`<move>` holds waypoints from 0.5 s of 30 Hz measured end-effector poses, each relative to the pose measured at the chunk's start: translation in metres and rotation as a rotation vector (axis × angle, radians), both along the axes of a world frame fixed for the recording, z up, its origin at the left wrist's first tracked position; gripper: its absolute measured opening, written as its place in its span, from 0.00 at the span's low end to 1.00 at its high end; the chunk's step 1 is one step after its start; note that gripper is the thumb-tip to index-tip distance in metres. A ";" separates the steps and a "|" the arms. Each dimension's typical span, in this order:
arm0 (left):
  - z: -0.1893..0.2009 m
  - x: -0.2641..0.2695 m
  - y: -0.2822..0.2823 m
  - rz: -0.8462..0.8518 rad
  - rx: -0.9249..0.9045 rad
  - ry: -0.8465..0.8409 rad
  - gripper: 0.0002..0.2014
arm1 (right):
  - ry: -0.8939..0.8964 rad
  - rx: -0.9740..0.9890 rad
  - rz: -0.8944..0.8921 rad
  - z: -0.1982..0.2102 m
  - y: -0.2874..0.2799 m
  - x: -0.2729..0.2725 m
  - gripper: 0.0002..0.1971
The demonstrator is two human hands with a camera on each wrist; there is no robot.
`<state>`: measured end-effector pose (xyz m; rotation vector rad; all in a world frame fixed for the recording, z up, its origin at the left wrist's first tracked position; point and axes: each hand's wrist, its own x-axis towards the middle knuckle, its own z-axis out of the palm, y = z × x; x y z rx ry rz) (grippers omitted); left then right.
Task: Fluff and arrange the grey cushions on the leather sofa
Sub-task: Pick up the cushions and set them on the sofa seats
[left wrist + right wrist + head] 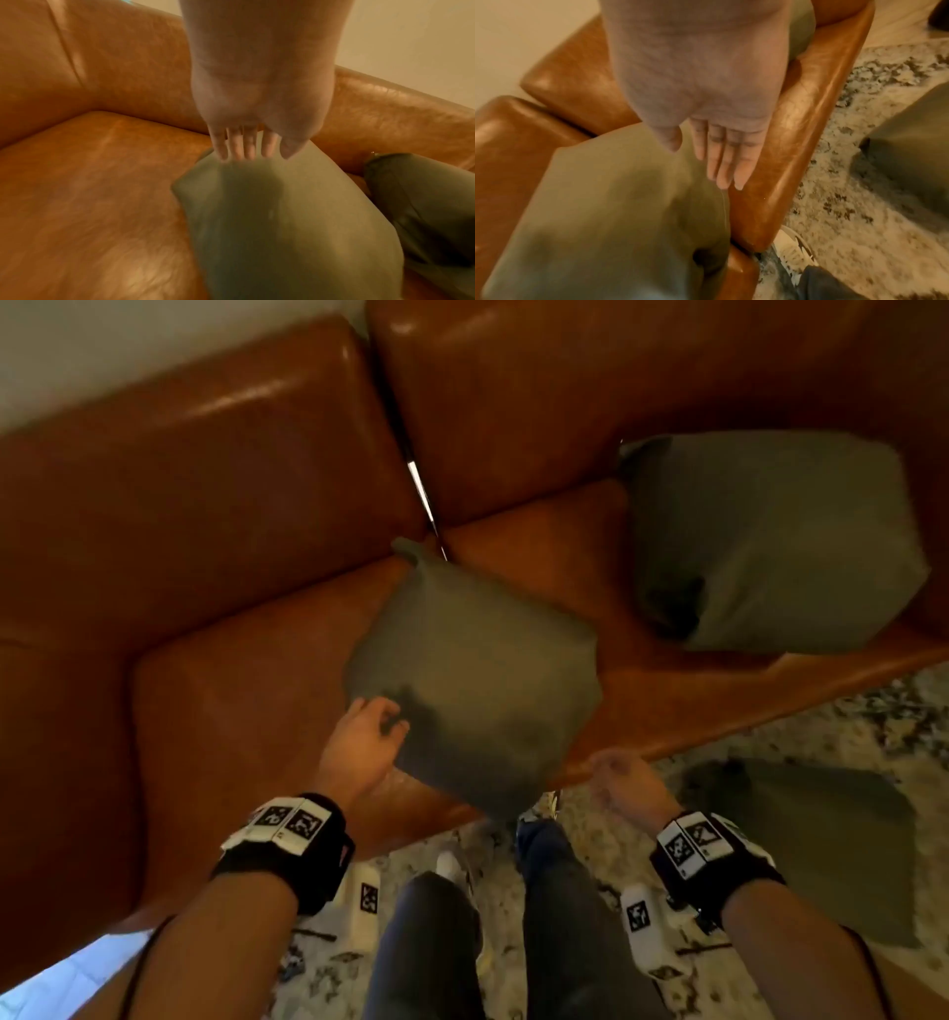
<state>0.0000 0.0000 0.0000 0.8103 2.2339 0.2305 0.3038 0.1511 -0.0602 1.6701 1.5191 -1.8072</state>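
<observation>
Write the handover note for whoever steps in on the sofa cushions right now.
Left hand: open, fingertips touching the left edge of the middle cushion, not gripping.
Right hand: open, fingers straight, beside that cushion's right edge over the sofa front rail.
Middle cushion stands tilted on a corner at the seat's front edge.
Second cushion leans against the backrest, apparently placed.
Third cushion lies on the rug.
Left: settle the middle one, pick up and place the third.

No legible text or labels.
</observation>
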 end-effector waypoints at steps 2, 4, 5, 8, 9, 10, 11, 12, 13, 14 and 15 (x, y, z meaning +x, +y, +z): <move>-0.012 -0.019 0.020 0.040 0.037 0.116 0.14 | -0.084 0.059 -0.001 -0.011 0.013 -0.012 0.07; -0.018 -0.038 0.042 0.085 0.050 0.176 0.17 | -0.120 0.024 -0.133 -0.017 0.022 -0.029 0.14; -0.023 -0.048 0.052 0.099 0.047 0.191 0.18 | -0.120 0.011 -0.192 -0.028 0.023 -0.035 0.19; -0.041 -0.075 0.073 0.151 0.054 0.163 0.24 | -0.130 -0.044 -0.337 -0.075 0.024 -0.044 0.54; -0.049 -0.083 0.079 0.177 0.043 0.119 0.26 | -0.133 -0.079 -0.387 -0.091 0.022 -0.045 0.63; -0.060 -0.092 0.084 0.193 0.016 0.067 0.27 | -0.139 -0.115 -0.429 -0.095 0.021 -0.050 0.68; -0.070 -0.099 0.088 0.211 -0.017 0.012 0.29 | -0.134 -0.136 -0.501 -0.098 0.021 -0.055 0.70; -0.079 -0.104 0.090 0.240 -0.043 -0.042 0.30 | -0.124 -0.141 -0.578 -0.090 0.020 -0.062 0.69; -0.087 -0.108 0.093 0.280 -0.055 -0.087 0.31 | -0.114 -0.140 -0.643 -0.081 0.020 -0.071 0.69; -0.095 -0.112 0.095 0.319 -0.059 -0.124 0.32 | -0.099 -0.143 -0.693 -0.075 0.021 -0.076 0.67; -0.100 -0.114 0.096 0.360 -0.064 -0.153 0.32 | -0.081 -0.147 -0.730 -0.067 0.021 -0.085 0.65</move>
